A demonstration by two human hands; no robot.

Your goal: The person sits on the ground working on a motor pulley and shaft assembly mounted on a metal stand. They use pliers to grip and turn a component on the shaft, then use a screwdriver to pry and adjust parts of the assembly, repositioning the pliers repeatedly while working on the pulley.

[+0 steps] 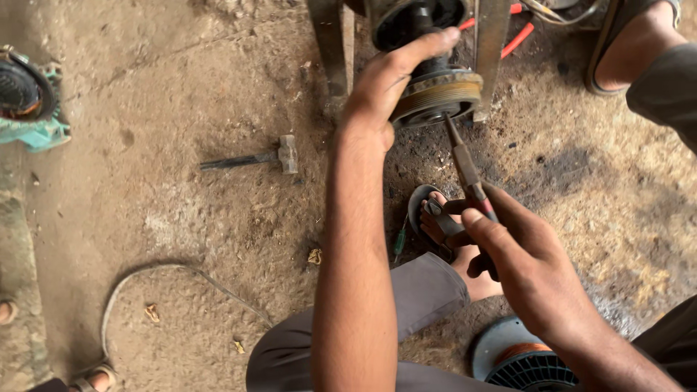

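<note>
At the far left edge, a teal-painted motor housing is sitting on the dusty workshop floor, only partly in view. Moving right, a small hammer is lying flat on the dirt, its head pointing right, well apart from the work. Below it, a thin wire is curving across the ground in a loop, with a sandalled foot showing at the bottom edge.

In the centre, the person's left hand is reaching up and gripping a round metal rotor assembly, the fingers wrapping over its top and pressing against the dark shaft section while the thumb side is bracing the ribbed, brass-coloured rim. The assembly is sitting between two upright metal bars of a stand at the top of the frame, raised off the floor.

Just right of centre, the right hand is closing around the handles of a pair of long-nosed pliers, fingers curling tightly on the grips, with the slim tip touching the underside of the rotor assembly at its centre. Below the pliers, the person's own sandalled foot is resting on the ground. A spool of copper wire is sitting at the lower right. At the top right, another person's foot in a sandal is standing near red cables.
</note>
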